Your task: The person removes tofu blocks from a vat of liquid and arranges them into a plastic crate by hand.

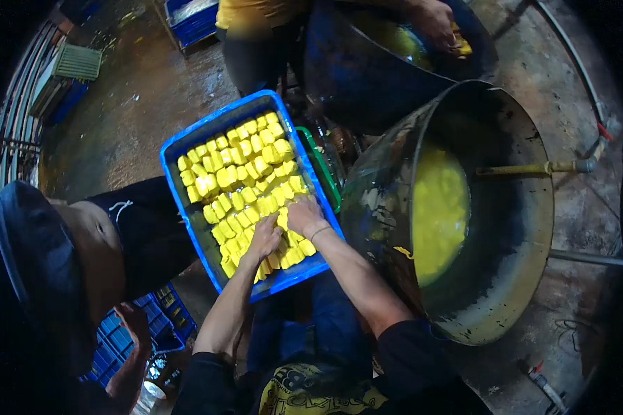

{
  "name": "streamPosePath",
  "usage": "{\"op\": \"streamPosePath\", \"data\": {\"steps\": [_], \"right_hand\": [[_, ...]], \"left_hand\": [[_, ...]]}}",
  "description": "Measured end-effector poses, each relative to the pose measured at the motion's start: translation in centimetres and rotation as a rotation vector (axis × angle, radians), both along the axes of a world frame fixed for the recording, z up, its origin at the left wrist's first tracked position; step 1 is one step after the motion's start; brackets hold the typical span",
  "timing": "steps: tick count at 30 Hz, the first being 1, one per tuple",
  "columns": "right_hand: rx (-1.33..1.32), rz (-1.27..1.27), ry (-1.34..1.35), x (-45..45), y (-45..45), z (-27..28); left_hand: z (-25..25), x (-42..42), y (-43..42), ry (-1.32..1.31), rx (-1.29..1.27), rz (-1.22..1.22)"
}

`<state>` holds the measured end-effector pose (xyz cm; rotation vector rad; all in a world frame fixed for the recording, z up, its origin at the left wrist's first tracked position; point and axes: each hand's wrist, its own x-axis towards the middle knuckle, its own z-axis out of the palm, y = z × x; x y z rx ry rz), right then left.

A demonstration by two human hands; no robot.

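A blue plastic crate (169, 169) in front of me holds many small yellow blocks (242, 200), which look like yellow tofu and lie in rows. My left hand (265, 238) is down among the blocks in the lower right part of the crate, its fingers curled against them. Close beside it, my right hand (304, 213) has its fingers bent over blocks near the crate's right side. Both sets of fingertips are partly hidden, so exactly which blocks they grip is hard to see.
At my right stands a large metal vat (505, 290) with yellow liquid (439, 214) and a pipe (526, 168) over it. Another person's hand (436, 24) reaches into a second vat (374, 83) beyond. On the left is a person's arm (135, 339), near blue crates (152, 318). The floor (124, 138) looks wet.
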<state>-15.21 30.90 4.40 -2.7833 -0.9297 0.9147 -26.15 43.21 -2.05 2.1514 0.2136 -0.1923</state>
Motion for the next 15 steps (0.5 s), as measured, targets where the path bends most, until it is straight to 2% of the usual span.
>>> {"op": "streamPosePath", "data": {"steps": [1,3,5,6,7,8,9,10,11,12,14,15], "right_hand": [[0.189,-0.063,-0.126,-1.0,-1.0,-0.1],[0.601,-0.196,-0.352,-3.9,-3.5,3.1],[0.844,-0.459,-0.065,-8.7,-7.5,9.6],[0.84,-0.574,0.047,-11.3,-10.2,13.2],[0.918,-0.709,0.089,-14.3,-12.9,15.1],[0.793,-0.905,0.251,-18.4,-17.3,14.6],[0.591,-0.865,0.065,-22.2,-22.2,13.9],[0.27,-0.857,-0.098,-26.5,-27.4,14.2],[0.485,-1.214,-0.169,-26.7,-29.5,17.3],[1.264,-1.712,-0.126,-24.5,-30.1,21.7],[1.93,-1.909,-0.237,-21.2,-31.7,28.3],[1.876,-1.926,-0.405,-22.1,-37.9,26.7]], "left_hand": [[-0.3,0.3,-0.1,0.012,-0.04,0.003],[0.0,0.8,-0.5,0.054,-0.065,0.026],[0.3,0.9,-0.6,0.062,-0.024,0.017],[1.2,1.3,-1.2,0.053,-0.025,0.003],[2.9,1.6,-1.8,0.073,0.131,0.089],[4.8,1.9,-2.6,0.092,0.288,0.173],[7.0,3.3,-3.8,-0.063,0.178,0.251],[10.7,5.4,-5.3,-0.21,0.076,0.282],[15.3,7.8,-7.1,-0.246,-0.04,0.31],[18.8,10.1,-8.7,-0.277,-0.291,0.306],[28.3,13.5,-12.0,-0.368,-0.61,0.187],[30.9,14.9,-13.6,-0.299,-0.727,0.177]]}}
